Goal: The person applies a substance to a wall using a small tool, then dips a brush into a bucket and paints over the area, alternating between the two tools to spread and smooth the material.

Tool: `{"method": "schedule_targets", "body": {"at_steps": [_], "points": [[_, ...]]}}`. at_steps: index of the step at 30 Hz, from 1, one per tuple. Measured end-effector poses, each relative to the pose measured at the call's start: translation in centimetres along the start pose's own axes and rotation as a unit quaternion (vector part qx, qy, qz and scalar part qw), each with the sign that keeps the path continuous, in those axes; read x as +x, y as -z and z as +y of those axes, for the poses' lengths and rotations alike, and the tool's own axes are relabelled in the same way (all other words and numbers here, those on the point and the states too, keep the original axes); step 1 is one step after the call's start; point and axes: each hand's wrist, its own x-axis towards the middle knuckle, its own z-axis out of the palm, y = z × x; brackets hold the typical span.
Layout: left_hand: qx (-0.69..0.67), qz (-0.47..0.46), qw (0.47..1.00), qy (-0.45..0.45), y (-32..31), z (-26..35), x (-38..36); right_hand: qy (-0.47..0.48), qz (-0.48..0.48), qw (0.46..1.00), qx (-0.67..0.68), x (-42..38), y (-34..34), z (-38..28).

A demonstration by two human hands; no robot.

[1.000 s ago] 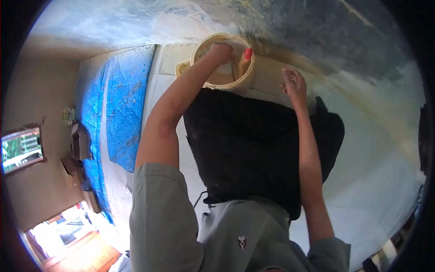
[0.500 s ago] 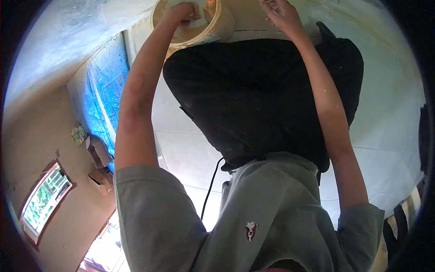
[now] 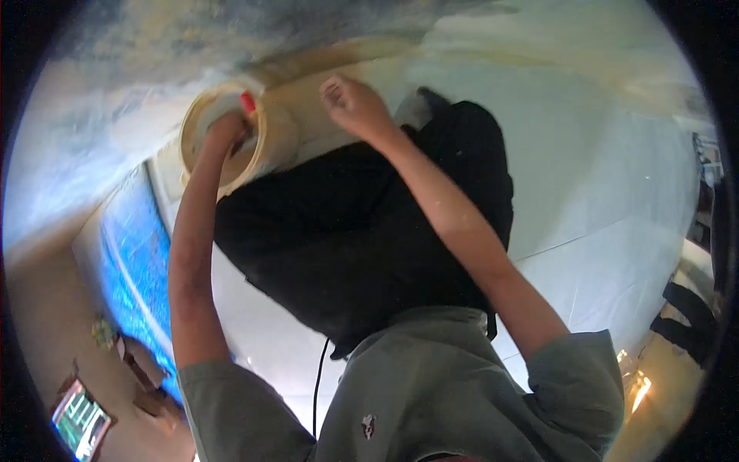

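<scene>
A cream-coloured bucket [image 3: 264, 146] stands at the upper left, beside my bent knees, with pale material inside. My left hand [image 3: 229, 129] reaches over its rim, fingers curled down inside and partly hidden. Right by these fingers, a red object [image 3: 247, 102] shows at the bucket's inner far edge. My right hand [image 3: 352, 104] is raised to the right of the bucket, apart from it, with its fingers curled into the palm. Greyish smears mark these fingers, and I cannot tell what they enclose.
My dark-trousered legs [image 3: 346, 231] are folded on the pale tiled floor [image 3: 570, 246]. A smeared wall [image 3: 346, 31] rises close beyond the bucket. Blue sheeting [image 3: 135, 254] covers a surface at the left, and a black cable [image 3: 318, 385] runs beside me.
The view has shifted, so the bucket and both hands appear lower and further left. My left hand stays in the bucket, now nearer the red object. My right hand's fingers are curled tighter.
</scene>
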Motion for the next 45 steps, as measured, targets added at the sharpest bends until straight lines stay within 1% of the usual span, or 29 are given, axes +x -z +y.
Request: {"method": "schedule_targets", "body": {"at_steps": [1,3,5,6,8,9,10,12,14,17,19,20,22,24,26,28,29,31,32,34,36,38,39,40,41,42,43,44,45], "points": [[-0.005,-0.028,0.999,0.034,1.4,1.4,-1.8,0.019,0.007,1.000,0.006,-0.2,0.1,0.1],[-0.012,-0.059,0.998,0.029,0.6,0.5,-1.2,0.020,0.017,1.000,-0.013,-0.3,0.7,-0.3],[0.041,0.077,0.993,-0.081,-2.8,-2.3,0.8,0.026,0.021,0.999,-0.020,-0.3,0.8,-0.5],[0.043,0.089,0.992,-0.078,-3.9,-2.4,0.9,0.029,0.018,0.999,-0.028,-0.4,0.9,-0.4],[0.030,0.277,0.959,-0.047,-3.5,-1.8,-0.2,0.046,0.020,0.998,-0.034,-0.4,0.8,-0.3],[-0.008,0.142,0.990,-0.016,-1.9,-1.0,-0.8,0.051,0.016,0.998,-0.021,-0.5,0.9,-0.3],[-0.050,0.007,0.999,0.015,0.6,0.5,-2.1,0.057,0.013,0.998,-0.008,-0.5,1.0,-0.4],[-0.031,0.005,0.998,0.062,-1.1,-0.2,-1.2,0.074,0.021,0.997,-0.020,-0.6,1.3,-0.5],[-0.030,0.080,0.995,0.046,0.0,0.7,-3.3,0.051,0.014,0.996,-0.067,-0.6,1.0,-0.1],[-0.055,0.173,0.980,0.081,3.3,2.5,-7.8,0.067,0.003,0.996,-0.062,-0.5,1.4,-0.6],[-0.047,0.295,0.953,0.053,3.1,1.8,-9.2,0.033,-0.035,0.997,-0.067,-0.6,1.2,-0.4],[-0.048,0.305,0.949,0.058,3.3,2.1,-9.9,0.044,-0.033,0.996,-0.069,-0.7,1.2,-0.2],[-0.091,0.386,0.910,0.123,3.8,3.3,-11.5,0.057,-0.035,0.996,-0.055,-0.9,1.1,0.2],[-0.100,0.423,0.893,0.115,5.6,5.5,-14.1,0.072,-0.035,0.995,-0.055,-0.9,1.3,0.1],[-0.185,0.403,0.893,0.070,6.9,7.5,-15.3,0.084,-0.038,0.994,-0.054,-0.8,1.6,-0.5],[-0.382,0.395,0.835,-0.034,6.2,9.0,-12.6,0.025,-0.083,0.995,-0.054,-0.8,2.0,-1.4],[-0.455,0.378,0.805,-0.053,6.3,10.6,-11.8,0.033,-0.083,0.994,-0.059,-0.7,1.8,-1.0],[-0.560,0.332,0.751,-0.107,6.1,13.4,-9.7,0.001,-0.076,0.985,0.157,-0.7,0.9,0.3],[-0.592,0.306,0.732,-0.143,5.3,14.2,-8.0,0.008,-0.077,0.986,0.151,-0.5,0.6,0.7],[-0.584,0.340,0.723,-0.142,2.6,15.7,-4.7,-0.069,-0.039,0.994,0.074,0.0,0.3,1.4],[-0.577,0.370,0.713,-0.145,0.3,16.8,-2.6,-0.067,-0.026,0.996,0.054,0.2,0.1,2.6],[-0.619,0.411,0.657,-0.127,-1.4,17.6,-2.1,-0.077,-0.015,0.996,0.035,0.5,0.2,3.1],[-0.638,0.359,0.667,-0.137,-2.1,17.1,-1.7,-0.065,-0.014,0.998,0.024,0.5,-0.1,3.3],[-0.642,0.354,0.667,-0.135,-1.9,17.1,-2.0,-0.051,-0.016,0.998,0.015,0.3,-0.4,3.4],[-0.675,0.327,0.647,-0.141,-1.1,17.0,-2.4,-0.054,-0.019,0.998,0.014,0.3,-0.5,3.1],[-0.705,0.301,0.625,-0.148,-0.5,16.7,-2.5,-0.022,-0.013,0.999,0.027,0.4,-0.4,2.8],[-0.706,0.299,0.625,-0.147,-0.7,16.5,-2.0,0.008,-0.006,0.999,0.040,0.4,-0.2,2.6],[-0.721,0.306,0.604,-0.145,-1.0,16.6,-1.4,0.038,0.000,0.998,0.049,0.3,0.0,2.4],[-0.738,0.312,0.582,-0.141,-1.3,16.8,-0.8,0.034,-0.003,0.998,0.045,0.2,0.2,2.3]]}}
